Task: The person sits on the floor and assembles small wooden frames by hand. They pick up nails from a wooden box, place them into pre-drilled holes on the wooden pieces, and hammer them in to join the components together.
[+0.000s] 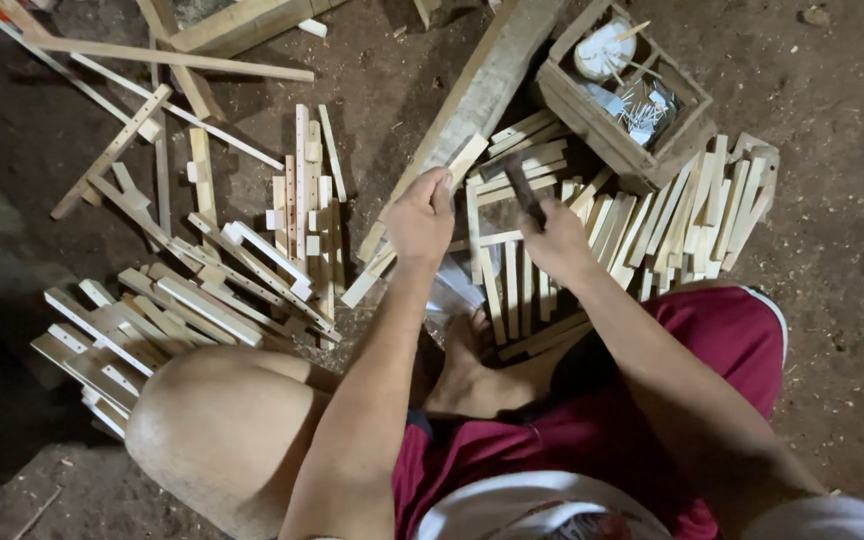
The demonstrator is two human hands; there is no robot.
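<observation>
Two bare hands work low over a dirt floor point(832, 250) strewn with pale wooden slats. The left hand point(420, 215) is clenched around the near end of a light wooden strip point(414, 222) that slants from lower left to upper right, its far end reaching toward a long grey plank point(482, 85). The right hand point(555, 240) is closed in a fist on the handle of a dark hammer point(520, 185), whose head points up and to the left, just above a flat row of slats point(512, 285) lying side by side in front of the person's bare foot point(467, 375). The two hands are near each other but apart, with the strip and the row of slats between and beneath them. To the right, another heap of short slats point(697, 215) fans out beside a small wooden box point(622, 90), which holds a bunch of thin nails point(642, 110) and a round white container point(602, 50). To the left lie partly assembled slat frames point(252, 260) and a stack of joined pieces point(122, 330), close to the person's bent bare knee point(222, 420). The person sits on the ground in dark red shorts point(722, 330), one leg folded so the foot rests just under the hands. Longer sticks point(167, 58) lie crossed at the upper left, well apart from the hands.
</observation>
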